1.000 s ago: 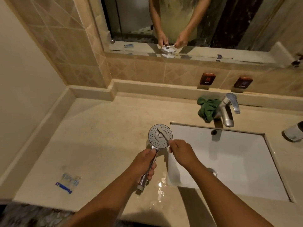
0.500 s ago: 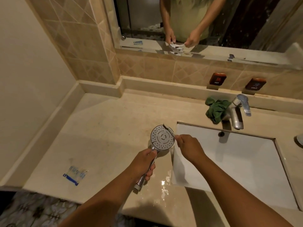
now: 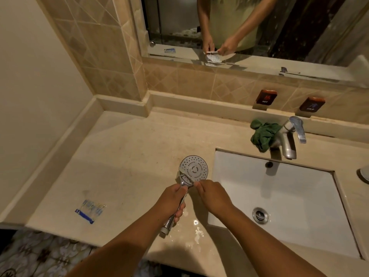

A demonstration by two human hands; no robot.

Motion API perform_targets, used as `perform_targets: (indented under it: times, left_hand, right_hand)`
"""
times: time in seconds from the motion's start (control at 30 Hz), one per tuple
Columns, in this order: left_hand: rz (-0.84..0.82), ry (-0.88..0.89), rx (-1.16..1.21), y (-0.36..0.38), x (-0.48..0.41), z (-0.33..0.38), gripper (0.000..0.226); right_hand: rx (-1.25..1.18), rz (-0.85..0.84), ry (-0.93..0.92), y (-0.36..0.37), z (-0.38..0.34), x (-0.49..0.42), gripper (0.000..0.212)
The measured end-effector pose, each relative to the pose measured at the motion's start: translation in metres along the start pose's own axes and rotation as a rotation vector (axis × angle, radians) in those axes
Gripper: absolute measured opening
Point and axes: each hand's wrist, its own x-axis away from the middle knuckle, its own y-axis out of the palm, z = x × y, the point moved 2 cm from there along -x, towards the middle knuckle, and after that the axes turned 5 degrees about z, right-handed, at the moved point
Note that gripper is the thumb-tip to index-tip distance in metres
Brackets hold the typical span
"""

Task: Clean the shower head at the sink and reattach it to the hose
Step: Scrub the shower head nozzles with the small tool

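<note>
One shower head (image 3: 194, 168) was gripped by its handle in the left hand (image 3: 171, 198); the right hand (image 3: 213, 194) pinched one thin white brush (image 3: 184, 175) across its face, above the tabletop (image 3: 129, 156) beside one sink (image 3: 279, 196).

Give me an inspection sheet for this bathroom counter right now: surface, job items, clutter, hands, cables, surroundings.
Surface: beige counter, wet patches near its front edge by the sink.
Job's things: shower head held face up over the counter; no hose seen.
Clutter: green cloth against the tap; plastic packet at the left.
Hands: left hand grips the handle; right hand pinches a thin white tool against the head's lower edge.
Cables: nothing seen.
Surroundings: mirror, tiled wall, hot and cold signs.
</note>
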Motion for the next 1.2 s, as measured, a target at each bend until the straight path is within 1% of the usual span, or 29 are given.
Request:
perform_targets:
  times: [0.1,0.23,0.3,0.4,0.53,0.6,0.77,0.9,1.0,1.1,1.2]
  left_hand:
    - [-0.017,0.013,-0.023,0.002,0.003,0.001,0.024]
    - [-0.029,0.016,-0.047,0.004,0.007,0.003,0.022]
    - [-0.028,0.016,-0.051,0.005,0.008,0.004,0.022]
    - [0.0,0.022,-0.093,0.005,0.007,0.002,0.022]
    - [0.03,0.002,-0.107,0.005,0.007,-0.007,0.026]
    - [0.035,-0.005,-0.099,0.006,0.008,-0.011,0.028]
    - [-0.016,0.007,-0.1,0.007,0.01,-0.012,0.022]
    - [-0.015,0.028,-0.075,0.007,0.014,-0.012,0.021]
    - [-0.01,0.019,-0.031,0.008,0.015,-0.012,0.024]
    - [0.004,-0.009,-0.017,0.006,0.014,-0.013,0.028]
    - [0.03,-0.044,0.018,0.003,0.013,-0.016,0.034]
  right_hand:
    - [-0.01,0.072,0.024,-0.018,0.008,-0.01,0.042]
    - [0.003,0.148,0.113,-0.032,0.02,-0.021,0.043]
    - [-0.015,0.143,0.124,-0.029,0.022,-0.018,0.043]
    - [-0.056,0.094,0.096,-0.013,0.015,-0.008,0.045]
    - [-0.002,-0.001,0.014,0.005,0.007,0.008,0.042]
    - [0.012,-0.022,-0.004,0.009,0.007,0.012,0.041]
    - [-0.055,0.054,0.073,-0.005,0.02,0.002,0.045]
    - [-0.04,0.121,0.134,-0.021,0.03,-0.009,0.043]
    - [-0.046,0.089,0.123,-0.021,0.029,-0.008,0.044]
    - [-0.104,0.036,0.079,-0.011,0.02,0.004,0.04]
    - [-0.041,-0.062,-0.008,0.005,0.013,0.022,0.036]
